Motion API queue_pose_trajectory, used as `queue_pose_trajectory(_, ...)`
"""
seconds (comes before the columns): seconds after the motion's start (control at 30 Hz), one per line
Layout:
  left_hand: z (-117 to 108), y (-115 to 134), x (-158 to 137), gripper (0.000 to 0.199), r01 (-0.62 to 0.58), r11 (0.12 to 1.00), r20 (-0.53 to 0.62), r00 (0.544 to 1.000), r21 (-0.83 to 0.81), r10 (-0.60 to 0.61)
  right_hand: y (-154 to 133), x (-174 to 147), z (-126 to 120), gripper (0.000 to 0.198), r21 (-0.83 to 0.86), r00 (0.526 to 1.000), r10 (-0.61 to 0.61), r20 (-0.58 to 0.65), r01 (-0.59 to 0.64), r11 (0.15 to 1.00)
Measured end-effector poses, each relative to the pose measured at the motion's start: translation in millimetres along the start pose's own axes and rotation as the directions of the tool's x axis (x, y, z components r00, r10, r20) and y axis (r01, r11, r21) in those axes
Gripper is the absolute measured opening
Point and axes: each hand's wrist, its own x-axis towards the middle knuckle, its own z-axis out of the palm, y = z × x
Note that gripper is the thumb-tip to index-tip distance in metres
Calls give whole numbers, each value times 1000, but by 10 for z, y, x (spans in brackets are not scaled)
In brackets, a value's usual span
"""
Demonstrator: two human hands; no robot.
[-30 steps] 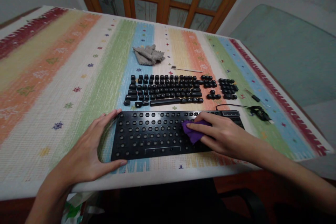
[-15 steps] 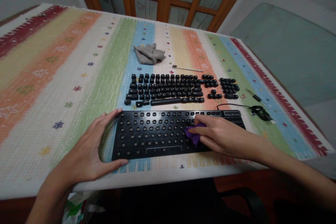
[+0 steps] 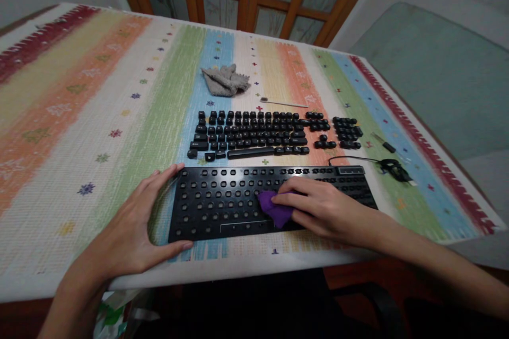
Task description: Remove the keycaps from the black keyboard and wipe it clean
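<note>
A black keyboard (image 3: 222, 212) with its keycaps off lies along the near side of the table, showing rows of bare key sockets. Its left end is gripped by my left hand (image 3: 129, 222), thumb on the near corner and fingertips at the far corner. My right hand (image 3: 322, 209) pinches a purple cloth (image 3: 274, 209) and presses it on the keyboard right of the middle. The hand hides part of the keyboard's right side. Just beyond, the loose black keycaps (image 3: 248, 135) are laid out in keyboard order.
Behind the keycaps lie a crumpled grey cloth (image 3: 226, 80) and a thin brush (image 3: 284, 103). At the right are a coiled black cable (image 3: 393, 169) and a small tool with a black handle (image 3: 387, 145). A striped tablecloth (image 3: 119, 132) covers the table; a chair armrest (image 3: 369, 291) shows below.
My right hand has slid the purple cloth leftward over the keyboard, and more of the cloth shows. My left hand keeps its place at the left end.
</note>
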Motion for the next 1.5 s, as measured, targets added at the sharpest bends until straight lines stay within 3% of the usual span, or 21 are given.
queue_pose_trajectory(0.17,-13,15,-2,111,-5,1000,2,1000,0,5,93,-115,45,21,-211,990,116,82,-96,973)
queue_pose_trajectory(0.37,-17,8,8,113,-2,1000,16,1000,-13,2,118,-165,-176,17,-262,941,274,200,-218,940)
queue_pose_trajectory(0.47,-6,4,9,112,-8,1000,0,1000,-8,8,50,-79,-277,16,-252,920,355,167,-308,918)
queue_pose_trajectory(0.57,-7,14,5,109,-14,1000,0,1000,-7,14,-50,62,-259,17,-128,961,267,74,-256,958)
queue_pose_trajectory(0.63,-15,21,0,110,-17,1000,9,1000,-9,17,-107,168,-169,23,-61,996,84,0,-84,995)
queue_pose_trajectory(0.73,-25,25,-3,111,-15,1000,20,1000,-12,16,-153,308,17,27,-55,992,-128,16,129,990)
queue_pose_trajectory(0.83,-24,24,0,111,-8,1000,20,1000,-18,8,-151,369,156,25,-123,978,-187,91,197,973)
queue_pose_trajectory(1.07,-13,11,-4,113,1,999,14,1000,-39,0,1,136,156,23,-143,977,-190,95,202,969)
queue_pose_trajectory(1.23,-9,2,0,113,-19,999,1,1000,-37,19,97,-66,29,15,-106,979,-83,187,104,989)
queue_pose_trajectory(1.4,-8,4,7,113,-21,999,-3,1000,-43,21,124,-148,-196,11,-143,948,51,315,-6,990)
queue_pose_trajectory(1.5,-11,7,11,112,-12,999,5,1000,-49,12,79,-87,-293,13,-196,957,104,271,-51,979)
